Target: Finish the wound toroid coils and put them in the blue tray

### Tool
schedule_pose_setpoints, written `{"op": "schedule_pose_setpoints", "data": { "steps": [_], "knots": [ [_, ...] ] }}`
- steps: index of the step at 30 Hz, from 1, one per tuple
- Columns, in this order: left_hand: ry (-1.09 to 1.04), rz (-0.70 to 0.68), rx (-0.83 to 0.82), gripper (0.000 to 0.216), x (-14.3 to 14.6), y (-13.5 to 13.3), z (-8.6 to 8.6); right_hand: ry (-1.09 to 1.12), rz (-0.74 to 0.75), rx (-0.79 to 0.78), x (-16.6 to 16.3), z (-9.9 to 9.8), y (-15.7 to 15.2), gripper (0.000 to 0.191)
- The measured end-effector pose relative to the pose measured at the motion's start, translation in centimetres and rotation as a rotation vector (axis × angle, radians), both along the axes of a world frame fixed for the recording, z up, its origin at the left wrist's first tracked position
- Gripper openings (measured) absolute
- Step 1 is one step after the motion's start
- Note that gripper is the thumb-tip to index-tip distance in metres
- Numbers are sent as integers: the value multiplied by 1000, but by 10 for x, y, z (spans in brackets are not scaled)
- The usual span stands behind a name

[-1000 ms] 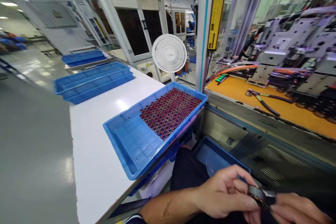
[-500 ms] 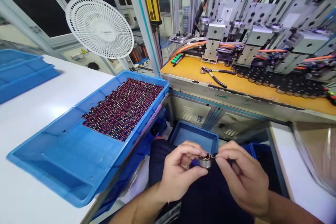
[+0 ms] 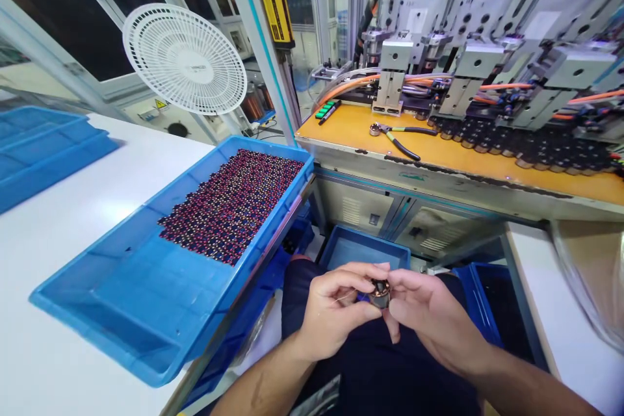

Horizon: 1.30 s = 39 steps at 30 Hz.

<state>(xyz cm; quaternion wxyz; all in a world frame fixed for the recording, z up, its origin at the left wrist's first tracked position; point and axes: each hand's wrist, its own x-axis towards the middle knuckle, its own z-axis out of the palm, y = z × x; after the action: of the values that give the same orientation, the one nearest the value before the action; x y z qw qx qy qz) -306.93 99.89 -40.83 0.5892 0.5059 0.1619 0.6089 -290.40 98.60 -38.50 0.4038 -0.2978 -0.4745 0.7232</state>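
Over my lap, my left hand (image 3: 331, 312) and my right hand (image 3: 431, 318) meet, both pinched on one small round wound part (image 3: 379, 294) with copper wire and a metal rim. The left fingers curl around its left side. The right fingertips press on its right side. Left of my hands a blue tray (image 3: 112, 312) overhangs the white table (image 3: 63, 208); its far half holds several rows of small dark red parts (image 3: 234, 201).
A white fan (image 3: 185, 58) stands behind the tray. To the right is a machine with an orange deck (image 3: 453, 156); pliers (image 3: 397, 138) and a row of dark round parts (image 3: 517, 146) lie on it. A blue bin (image 3: 363, 250) sits below. Stacked blue trays (image 3: 39, 149) lie far left.
The view swung right from the aisle onto the machine, then settled. My hands came up into view and drew closer around the small wound part.
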Motion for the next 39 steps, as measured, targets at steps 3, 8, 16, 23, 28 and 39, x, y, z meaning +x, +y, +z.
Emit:
{"op": "schedule_pose_setpoints", "data": {
  "steps": [3,8,16,23,28,39],
  "knots": [
    [-51,-54,-38,26,2,2,-1,40,-30,88,-2,-6,0,18],
    [-125,47,-504,20,7,14,-12,-405,-474,827,-1,0,7,26],
    [572,473,301,49,0,-11,7,-907,-698,1635,19,-4,20,15],
    [594,404,259,34,4,-4,21,-888,-632,1654,18,-9,12,17],
    [663,410,334,36,-3,-2,19,-677,-436,1200,16,3,6,26],
    [312,74,-3,36,-1,-3,12,-492,-430,929,8,7,3,13]
  ]
}}
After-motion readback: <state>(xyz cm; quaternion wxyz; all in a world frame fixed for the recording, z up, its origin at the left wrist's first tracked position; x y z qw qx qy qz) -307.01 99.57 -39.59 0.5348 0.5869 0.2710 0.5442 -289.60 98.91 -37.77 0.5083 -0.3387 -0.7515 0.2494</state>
